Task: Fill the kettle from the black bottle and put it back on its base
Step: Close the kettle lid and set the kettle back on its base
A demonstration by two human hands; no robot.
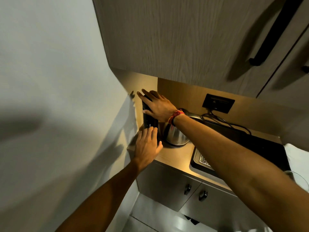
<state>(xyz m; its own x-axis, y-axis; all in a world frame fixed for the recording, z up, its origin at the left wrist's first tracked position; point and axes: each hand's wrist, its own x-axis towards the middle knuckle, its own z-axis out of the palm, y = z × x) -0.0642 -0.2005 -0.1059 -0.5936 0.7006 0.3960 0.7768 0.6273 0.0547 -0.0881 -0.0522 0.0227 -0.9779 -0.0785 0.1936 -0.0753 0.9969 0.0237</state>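
A tall black bottle (149, 120) stands upright in the far left corner of the wooden counter, against the wall. My right hand (156, 104) lies over its top, fingers spread around the cap end. My left hand (148, 144) touches the bottle's lower part, fingers against its side. Just right of the bottle sits a steel kettle (177, 135) on its base, its lid and handle mostly hidden behind my right wrist.
A black wall socket (218, 103) with a cord (224, 122) is behind the kettle. A dark sink (234, 153) with a metal strainer lies to the right. Upper cabinets (184, 39) hang low overhead. Lower cabinet doors with knobs (203, 195) are below the counter.
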